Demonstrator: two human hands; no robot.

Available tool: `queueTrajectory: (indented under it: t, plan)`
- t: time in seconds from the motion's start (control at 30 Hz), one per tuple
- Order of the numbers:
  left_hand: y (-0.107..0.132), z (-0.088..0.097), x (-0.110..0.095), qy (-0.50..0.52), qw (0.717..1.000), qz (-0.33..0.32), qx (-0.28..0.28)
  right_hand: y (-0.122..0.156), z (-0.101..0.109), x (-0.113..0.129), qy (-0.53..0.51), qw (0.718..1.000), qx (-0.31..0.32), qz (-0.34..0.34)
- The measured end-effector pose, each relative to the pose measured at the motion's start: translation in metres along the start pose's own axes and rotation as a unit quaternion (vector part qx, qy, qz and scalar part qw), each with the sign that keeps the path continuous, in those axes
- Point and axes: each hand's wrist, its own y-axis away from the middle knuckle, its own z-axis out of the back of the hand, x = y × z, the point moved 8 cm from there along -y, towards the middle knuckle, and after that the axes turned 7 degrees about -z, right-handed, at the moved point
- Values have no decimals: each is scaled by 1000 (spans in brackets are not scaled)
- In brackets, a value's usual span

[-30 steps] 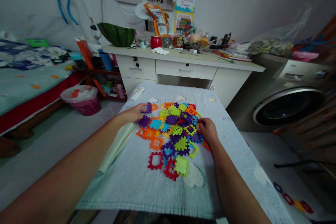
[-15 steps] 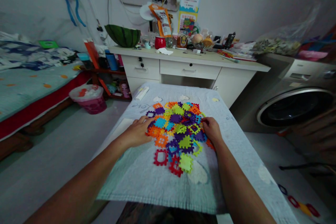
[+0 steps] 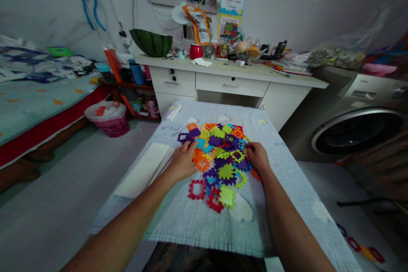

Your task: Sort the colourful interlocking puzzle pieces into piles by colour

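A loose pile of toothed plastic building pieces [image 3: 216, 140] in purple, orange, lime, blue and red lies on a cloth-covered table. My left hand [image 3: 184, 160] rests on the pile's left edge, fingers stretched over blue and orange pieces. At the right edge, my right hand [image 3: 258, 158] touches the pile with its fingers bent but apart; their tips are partly hidden. Closest to me lie a red square frame [image 3: 197, 189], another red piece [image 3: 214, 200] and a lime piece [image 3: 227, 196]. I see no piece lifted in either hand.
White flat sheets [image 3: 143, 170] lie left of my forearm, and a narrow white box [image 3: 174, 113] is at the far left corner. Beyond the table stands a white desk [image 3: 229, 84] with clutter. A washing machine [image 3: 360, 114] is on the right, a pink bin [image 3: 110, 123] on the left.
My left hand has moved right, pushing in against the pile's left side and uncovering more of the white sheets. My right hand stays about where it was. The view has shifted slightly.
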Motion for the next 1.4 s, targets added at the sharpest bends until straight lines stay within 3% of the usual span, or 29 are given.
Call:
queueTrajectory:
  t: [0.13, 0.27, 0.4, 0.63, 0.77, 0.9, 1.03, 1.1, 1.27, 1.4]
  plan:
    - [-7, -1, -3, 8, 1000, -2, -11, 0, 0, 0, 3, 1000, -4, 3]
    - [-14, -3, -8, 47, 997, -28, -58, 0, 0, 2, 8, 1000, -4, 11]
    - [-19, -10, -11, 84, 993, -5, -85, 1, 1, 3, 14, 1000, 1, 9]
    - [-29, -21, -31, 147, 985, -23, -90, 1, 1, 5, 23, 1000, 7, 13]
    - [-40, -28, -36, 257, 960, 9, -115, 1, 1, 5, 30, 999, 11, 11]
    - [-61, -31, -46, 373, 914, 15, -159, 2, 1, 6, 20, 1000, 12, 12]
    - [-72, -31, -62, 455, 878, -44, -144, 2, 1, 5, 16, 1000, 12, 14]
    - [-68, -23, -63, 418, 895, -71, -139, 2, 1, 5, 14, 1000, 14, 13]
    - [-43, 7, -39, 203, 963, -97, -151, 2, 3, 7, 11, 1000, 15, 15]
    - [-35, 2, -8, 28, 996, -18, -83, 4, 5, 13, 5, 999, 19, 26]
